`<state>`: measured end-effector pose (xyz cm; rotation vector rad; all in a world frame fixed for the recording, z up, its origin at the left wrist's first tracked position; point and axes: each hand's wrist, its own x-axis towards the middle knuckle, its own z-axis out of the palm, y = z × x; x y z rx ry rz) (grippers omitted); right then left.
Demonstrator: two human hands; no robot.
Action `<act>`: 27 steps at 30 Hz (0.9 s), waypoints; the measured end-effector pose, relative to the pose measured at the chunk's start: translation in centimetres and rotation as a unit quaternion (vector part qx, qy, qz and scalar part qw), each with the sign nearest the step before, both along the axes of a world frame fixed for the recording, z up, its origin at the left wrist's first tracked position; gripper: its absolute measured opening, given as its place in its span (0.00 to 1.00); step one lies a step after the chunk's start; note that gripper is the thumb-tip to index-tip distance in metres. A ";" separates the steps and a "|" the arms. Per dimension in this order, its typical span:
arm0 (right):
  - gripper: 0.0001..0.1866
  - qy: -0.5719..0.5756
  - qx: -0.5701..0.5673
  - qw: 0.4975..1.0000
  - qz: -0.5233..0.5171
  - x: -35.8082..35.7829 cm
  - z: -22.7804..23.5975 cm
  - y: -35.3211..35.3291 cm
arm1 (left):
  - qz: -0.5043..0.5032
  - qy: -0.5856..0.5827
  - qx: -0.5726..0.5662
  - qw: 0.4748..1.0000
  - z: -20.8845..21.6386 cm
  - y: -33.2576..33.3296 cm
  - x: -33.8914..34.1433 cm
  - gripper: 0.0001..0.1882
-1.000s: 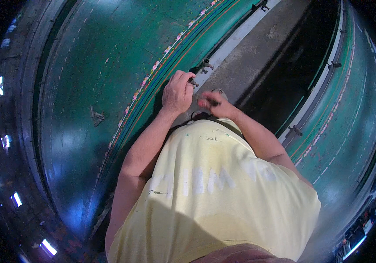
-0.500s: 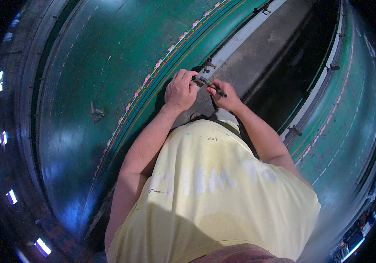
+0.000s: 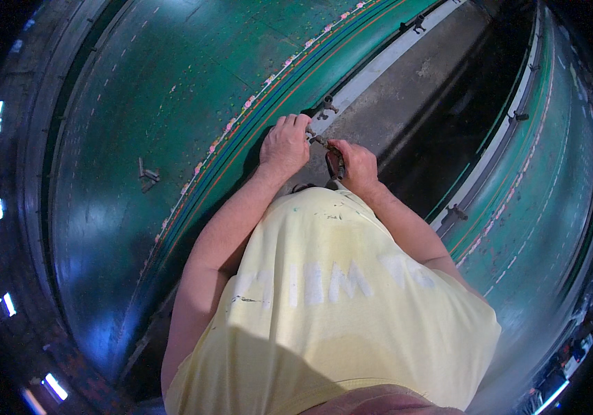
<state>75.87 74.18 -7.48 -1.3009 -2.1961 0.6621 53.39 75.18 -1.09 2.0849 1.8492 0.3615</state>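
1. right hand (image 3: 360, 168) is bent around one dark metal tool (image 3: 339, 163), pinching it.
2. the tool sits at the left side of that hand, and its top end points up and left, to the left hand (image 3: 285, 146).
3. left fingers curl by one small metal part (image 3: 311, 131) at the pale rail (image 3: 372, 68); i cannot tell if they pinch it.
4. two dark clamps (image 3: 325, 107) show farther up this rail.
5. two long green tables (image 3: 116, 228) show, one on each side.
6. gray bits (image 3: 148, 176) lie on the left table, too small to count.
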 end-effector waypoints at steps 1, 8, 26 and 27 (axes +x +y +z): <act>0.17 -0.009 0.009 1.000 0.000 0.0 0.4 0.1 | 0.001 0.001 -0.002 1.000 0.0 0.1 0.0 0.27; 0.18 0.013 0.055 0.997 0.045 0.6 1.9 1.5 | -0.001 -0.017 -0.023 1.000 0.3 0.3 -0.4 0.27; 0.17 -0.061 0.110 0.987 0.101 0.1 1.9 2.3 | -0.006 -0.007 -0.025 1.000 0.2 0.3 -0.3 0.26; 0.17 -0.074 0.120 0.984 0.106 0.0 1.9 2.4 | -0.006 -0.010 -0.026 1.000 0.1 0.3 -0.4 0.26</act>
